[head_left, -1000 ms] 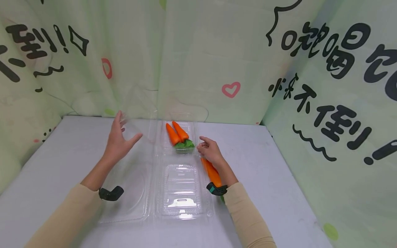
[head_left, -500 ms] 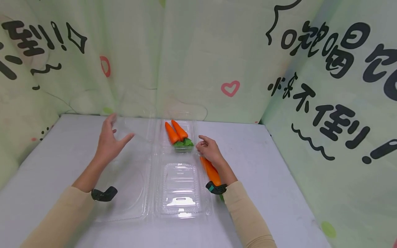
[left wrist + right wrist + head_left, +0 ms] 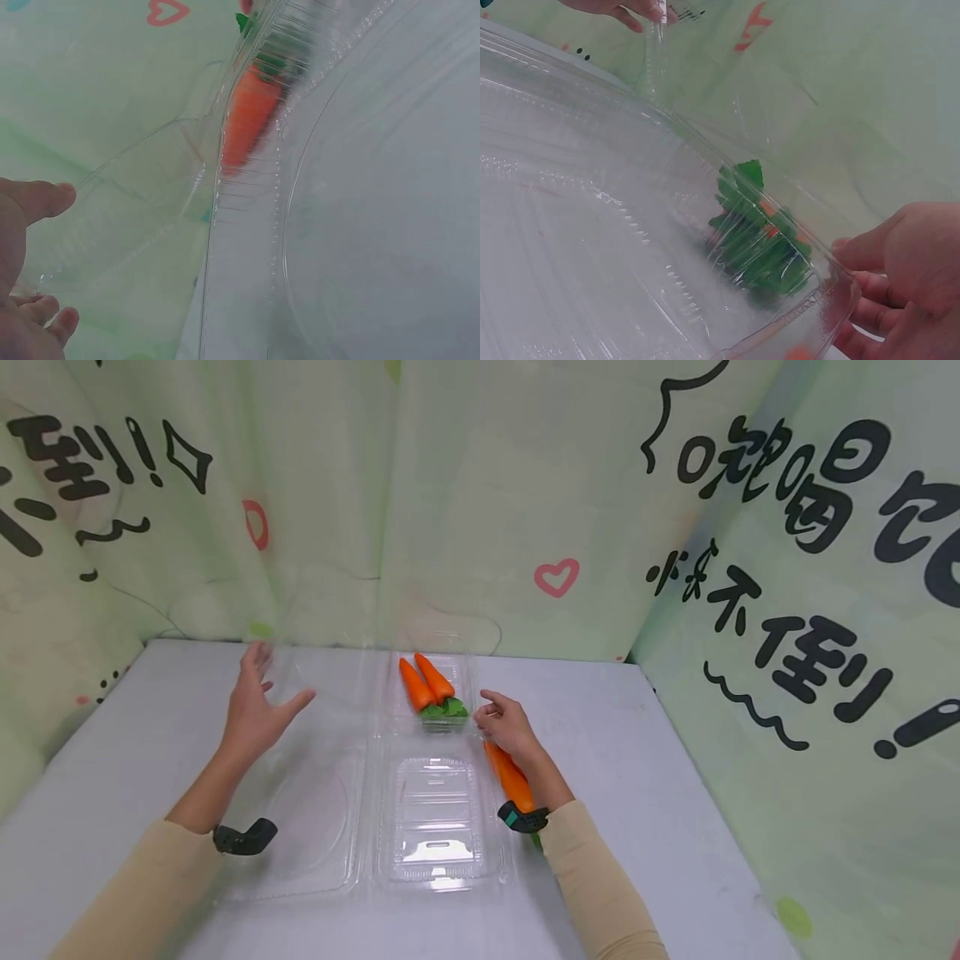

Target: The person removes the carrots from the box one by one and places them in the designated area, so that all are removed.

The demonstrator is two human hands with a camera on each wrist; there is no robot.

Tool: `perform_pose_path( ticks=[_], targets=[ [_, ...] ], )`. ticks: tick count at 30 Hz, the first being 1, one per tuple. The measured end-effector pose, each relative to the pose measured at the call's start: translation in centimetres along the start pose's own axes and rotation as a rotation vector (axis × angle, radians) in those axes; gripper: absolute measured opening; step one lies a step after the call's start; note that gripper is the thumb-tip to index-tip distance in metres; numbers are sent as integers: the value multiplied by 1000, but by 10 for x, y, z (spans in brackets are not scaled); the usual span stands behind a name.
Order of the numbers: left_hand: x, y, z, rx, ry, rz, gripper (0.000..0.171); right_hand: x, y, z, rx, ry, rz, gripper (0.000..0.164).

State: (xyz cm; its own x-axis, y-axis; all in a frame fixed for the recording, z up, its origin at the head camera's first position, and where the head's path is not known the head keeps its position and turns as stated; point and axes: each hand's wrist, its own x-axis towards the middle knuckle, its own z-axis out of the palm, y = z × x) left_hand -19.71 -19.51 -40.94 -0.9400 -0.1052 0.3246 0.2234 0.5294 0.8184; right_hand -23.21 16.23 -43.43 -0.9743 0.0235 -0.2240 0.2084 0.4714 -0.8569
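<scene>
A clear plastic hinged container stands at the back, holding two orange carrots with green leafy tops. My left hand has thumb and fingers spread wide at its transparent lid. In the left wrist view the lid lies between them, and in the right wrist view it reaches up to that hand. My right hand grips the container's near right corner, thumb at the rim and fingers curled against the wall. Another orange carrot lies on the table, partly hidden under my right forearm.
In front stands a second clear container, its lid laid flat to the left. The white table is walled by pale green printed curtains at the back and sides.
My left hand has moved left and slightly down, drawing the lid further away from the carrots. The right hand and the carrots have stayed in place.
</scene>
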Motion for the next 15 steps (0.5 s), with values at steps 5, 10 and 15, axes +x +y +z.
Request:
perform_pose_path(
  ticks=[5,10,15],
  targets=[
    [-2,-5,-3,14,-4,-41,100,0,2,0,-4,1,1,54],
    [-3,-9,-5,1,-14,-71,101,0,2,0,0,4,-2,54],
    [-3,-12,-6,59,-53,-106,99,0,3,-1,26,-2,-16,53]
  ],
)
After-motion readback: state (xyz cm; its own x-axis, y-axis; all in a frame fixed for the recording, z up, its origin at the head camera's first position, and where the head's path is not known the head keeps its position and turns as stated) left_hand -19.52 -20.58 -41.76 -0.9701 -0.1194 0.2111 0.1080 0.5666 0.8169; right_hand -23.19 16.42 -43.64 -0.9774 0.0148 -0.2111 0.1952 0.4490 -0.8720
